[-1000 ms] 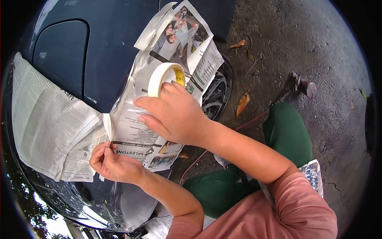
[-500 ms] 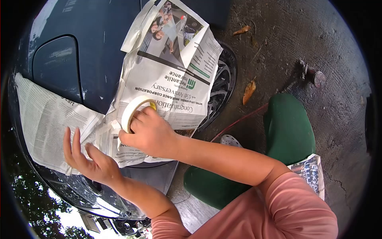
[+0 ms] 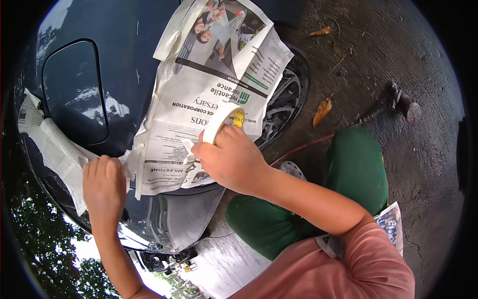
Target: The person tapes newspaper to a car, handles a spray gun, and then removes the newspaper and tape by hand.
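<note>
My right hand [image 3: 234,157] is closed around a roll of masking tape [image 3: 215,122], fingers through its ring, with a short loose end by the thumb. It is over a newspaper sheet [image 3: 164,119] that covers the car's wheel arch area. My left hand [image 3: 104,184] is closed on the right edge of a second newspaper sheet [image 3: 62,149], which is bunched and folded on the car body. What lies under its curled fingers is hidden. Crumpled tape [image 3: 132,162] shows between the two sheets.
The dark blue car body [image 3: 119,45] has a fuel flap [image 3: 74,89] near the left sheet. A wheel [image 3: 289,94] shows past the newspaper. Dry leaves [image 3: 322,110], a reddish hose [image 3: 303,149] and a rusty metal stub [image 3: 412,112] are on the wet concrete [image 3: 368,45].
My left hand has gone from open fingers to closed on the left newspaper, which is now folded back off the fuel flap's lower side. My right hand moved right with the tape roll.
</note>
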The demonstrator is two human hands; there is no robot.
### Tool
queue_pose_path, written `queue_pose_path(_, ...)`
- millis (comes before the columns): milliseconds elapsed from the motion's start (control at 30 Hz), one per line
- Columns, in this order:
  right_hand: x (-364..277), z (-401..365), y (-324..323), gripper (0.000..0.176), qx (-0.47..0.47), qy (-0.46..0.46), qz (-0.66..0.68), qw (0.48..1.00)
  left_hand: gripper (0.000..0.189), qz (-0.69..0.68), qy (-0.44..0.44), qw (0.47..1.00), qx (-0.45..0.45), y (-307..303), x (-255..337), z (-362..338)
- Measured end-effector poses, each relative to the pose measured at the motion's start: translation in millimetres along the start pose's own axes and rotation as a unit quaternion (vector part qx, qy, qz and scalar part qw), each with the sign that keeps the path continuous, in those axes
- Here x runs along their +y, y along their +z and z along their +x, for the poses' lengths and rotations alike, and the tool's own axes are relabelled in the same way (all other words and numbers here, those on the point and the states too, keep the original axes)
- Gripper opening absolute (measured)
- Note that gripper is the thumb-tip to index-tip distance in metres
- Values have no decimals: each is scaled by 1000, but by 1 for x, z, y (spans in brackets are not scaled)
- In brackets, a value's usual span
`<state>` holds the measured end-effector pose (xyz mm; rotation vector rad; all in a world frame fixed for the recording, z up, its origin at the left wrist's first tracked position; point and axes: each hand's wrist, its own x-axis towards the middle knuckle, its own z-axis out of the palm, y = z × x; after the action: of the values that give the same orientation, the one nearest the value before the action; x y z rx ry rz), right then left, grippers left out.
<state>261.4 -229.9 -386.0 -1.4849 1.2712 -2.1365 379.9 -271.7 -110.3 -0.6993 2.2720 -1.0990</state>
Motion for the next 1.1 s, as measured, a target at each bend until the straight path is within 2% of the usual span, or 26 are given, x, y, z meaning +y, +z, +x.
queue_pose_path(67,1,4,-12,26,-24,19,31,999,16,-64,-15,997,29,15,33,-17)
queue_pose_path(133,-5,6,-23,37,-72,53,62,994,10,-181,-139,972,53,32,70,-34)
queue_pose_path(167,-5,6,-27,44,-128,67,78,986,10,-318,-266,909,29,34,90,-39)
queue_pose_path(200,-6,6,-30,51,-186,81,94,975,11,-444,-382,810,5,37,111,-43)
queue_pose_path(233,-8,4,-33,59,-243,95,108,959,11,-597,-432,674,51,49,130,-45)
queue_pose_path(267,-9,0,-32,61,-256,72,107,958,11,-723,-461,506,96,62,150,-47)
queue_pose_path(333,-5,-10,-23,67,-280,18,97,955,11,-783,-466,359,201,78,200,-31)
queue_pose_path(367,-4,-14,-20,57,-276,13,118,954,13,-787,-470,343,205,74,221,-21)
queue_pose_path(400,-4,-11,-19,50,-303,46,121,944,15,-791,-472,327,210,72,234,-13)
queue_pose_path(433,-1,-7,-20,43,-328,76,122,934,17,-791,-473,331,203,64,238,-12)
queue_pose_path(500,9,-4,-27,24,-347,110,138,921,15,-604,-421,637,227,50,221,-10)
queue_pose_path(533,12,-1,-33,23,-365,114,111,917,15,-476,-380,761,223,44,209,-13)
queue_pose_path(600,17,6,-46,21,-400,117,57,907,18,-358,-440,771,291,52,172,-21)
queue_pose_path(633,19,9,-50,22,-403,125,56,905,23,-332,-466,751,328,61,151,-24)
queue_pose_path(700,20,14,-57,24,-402,146,52,902,27,-273,-465,782,313,81,117,-32)
queue_pose_path(800,17,21,-64,24,-402,150,41,902,27,-251,-496,780,286,100,102,-36)
queue_pose_path(967,17,26,-71,25,-390,162,41,905,17,-274,-541,740,291,112,95,-36)
queue_pose_path(1100,24,24,-67,28,-379,191,59,903,10,-274,-524,755,283,110,103,-34)
